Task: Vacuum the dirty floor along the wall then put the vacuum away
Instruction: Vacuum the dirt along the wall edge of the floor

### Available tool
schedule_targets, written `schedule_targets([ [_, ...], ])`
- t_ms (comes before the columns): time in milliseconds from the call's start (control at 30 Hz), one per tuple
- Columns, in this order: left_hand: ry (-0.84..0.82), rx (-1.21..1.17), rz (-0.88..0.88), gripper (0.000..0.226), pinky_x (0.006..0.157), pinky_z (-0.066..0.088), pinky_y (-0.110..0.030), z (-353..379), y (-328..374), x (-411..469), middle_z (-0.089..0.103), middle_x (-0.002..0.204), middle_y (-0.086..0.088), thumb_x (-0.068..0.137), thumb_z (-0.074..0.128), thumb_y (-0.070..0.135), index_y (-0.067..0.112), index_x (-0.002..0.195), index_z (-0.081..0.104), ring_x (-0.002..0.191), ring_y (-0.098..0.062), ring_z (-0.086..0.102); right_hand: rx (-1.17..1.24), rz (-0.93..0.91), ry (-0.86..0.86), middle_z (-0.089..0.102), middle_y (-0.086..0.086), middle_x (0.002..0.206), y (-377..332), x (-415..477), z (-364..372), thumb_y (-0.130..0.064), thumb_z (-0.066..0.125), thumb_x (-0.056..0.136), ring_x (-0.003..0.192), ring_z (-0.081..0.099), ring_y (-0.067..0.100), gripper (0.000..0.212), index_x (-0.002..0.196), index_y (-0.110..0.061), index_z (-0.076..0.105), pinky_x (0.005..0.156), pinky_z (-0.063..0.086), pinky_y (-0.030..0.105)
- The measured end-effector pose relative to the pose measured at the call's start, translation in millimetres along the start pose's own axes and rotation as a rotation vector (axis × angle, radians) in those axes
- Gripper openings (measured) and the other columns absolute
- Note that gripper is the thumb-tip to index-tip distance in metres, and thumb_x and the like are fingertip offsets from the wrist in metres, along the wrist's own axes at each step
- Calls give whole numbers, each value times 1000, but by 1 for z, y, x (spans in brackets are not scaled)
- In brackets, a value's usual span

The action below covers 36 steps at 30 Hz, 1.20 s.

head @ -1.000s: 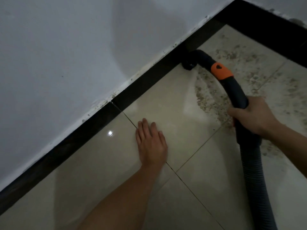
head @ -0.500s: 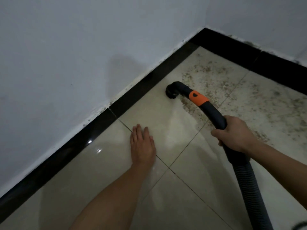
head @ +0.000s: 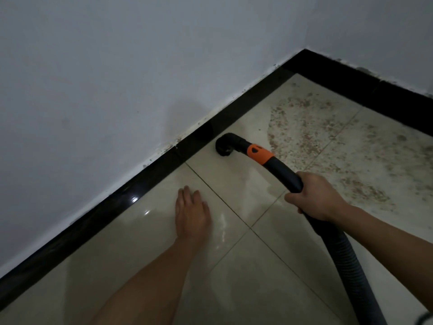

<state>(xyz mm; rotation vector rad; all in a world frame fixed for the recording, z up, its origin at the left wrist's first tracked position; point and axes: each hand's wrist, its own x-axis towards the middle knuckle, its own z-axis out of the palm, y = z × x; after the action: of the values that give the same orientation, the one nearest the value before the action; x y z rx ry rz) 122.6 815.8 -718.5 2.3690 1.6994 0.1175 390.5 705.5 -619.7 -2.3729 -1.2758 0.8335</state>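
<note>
Down at the foot of the white wall (head: 117,78), presses the left hand (head: 193,214) flat on the pale glossy floor tiles (head: 140,254), palm down, fingers straight and close together, tips pointing toward the black skirting (head: 112,205) yet stopping short of it. Lays that hand just left of a dark grout line (head: 218,198), with the bare forearm running back to the bottom edge of the view. Grips the vacuum wand (head: 284,171) with the right hand (head: 314,198), fingers and thumb curled tight round the dark curved tube, a little behind the orange collar (head: 260,154). Holds the round black brush nozzle (head: 222,146) down on the tile, just beside the skirting and ahead of the left hand; cannot tell whether bristles and skirting actually meet. Trails the ribbed grey hose (head: 346,261) from behind the right hand down to the lower right edge of the view. Sets the nozzle on a clean-looking stretch of tile, with brown speckled dirt (head: 328,141) spread to the right of the wand, over the tiles toward the room corner and up to the far skirting. Carries the two hands apart from each other, a crossing of grout lines lying on the floor between them. Looks onto small bright glints on the skirting left of the resting hand.
</note>
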Motion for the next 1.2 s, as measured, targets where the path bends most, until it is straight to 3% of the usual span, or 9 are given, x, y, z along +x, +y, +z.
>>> schedule_targets([
  [100,-22,-14,104,47,119,12,-37,7,29,9,23,156,-18,101,33,27,8,144,36,146,-30,13,-133,62,66,65,2,69,19,-20,-20,-30,72,77,55,66,18,24,91,-22,55,59,58,39],
  [233,-56,-28,219,47,119,11,-40,26,73,15,24,155,-21,101,35,24,6,144,37,145,-32,15,-212,114,31,61,-3,67,43,-77,-32,-36,72,76,57,61,14,25,81,-30,47,54,52,31],
  [467,31,-55,144,40,116,15,-47,40,113,17,33,147,-27,96,44,18,0,131,49,138,-41,26,-94,360,73,63,0,63,100,-173,-33,-30,71,73,57,63,18,21,81,-25,52,58,55,39],
  [600,15,-36,162,41,117,14,-46,39,105,18,30,150,-26,98,42,20,4,135,45,140,-40,23,-32,328,119,65,-1,61,103,-151,-28,-27,73,72,50,65,14,21,79,-25,54,55,56,38],
  [867,-117,34,294,52,120,7,-41,31,78,24,9,161,-16,103,25,29,14,152,18,148,-28,5,58,244,182,68,3,63,70,-36,-35,-22,74,76,42,64,8,23,93,-17,59,53,56,32],
  [1000,-69,50,294,52,120,5,-41,39,78,19,12,160,-16,103,24,30,14,152,21,149,-28,6,108,245,173,68,3,62,60,-8,-39,-22,74,78,42,64,9,21,91,-18,58,48,50,27],
  [1200,6,54,250,53,120,11,-43,45,83,17,21,158,-17,98,27,29,13,148,31,147,-30,14,139,260,154,67,2,57,79,-41,-23,-17,75,75,41,63,8,23,83,-22,54,47,49,28],
])
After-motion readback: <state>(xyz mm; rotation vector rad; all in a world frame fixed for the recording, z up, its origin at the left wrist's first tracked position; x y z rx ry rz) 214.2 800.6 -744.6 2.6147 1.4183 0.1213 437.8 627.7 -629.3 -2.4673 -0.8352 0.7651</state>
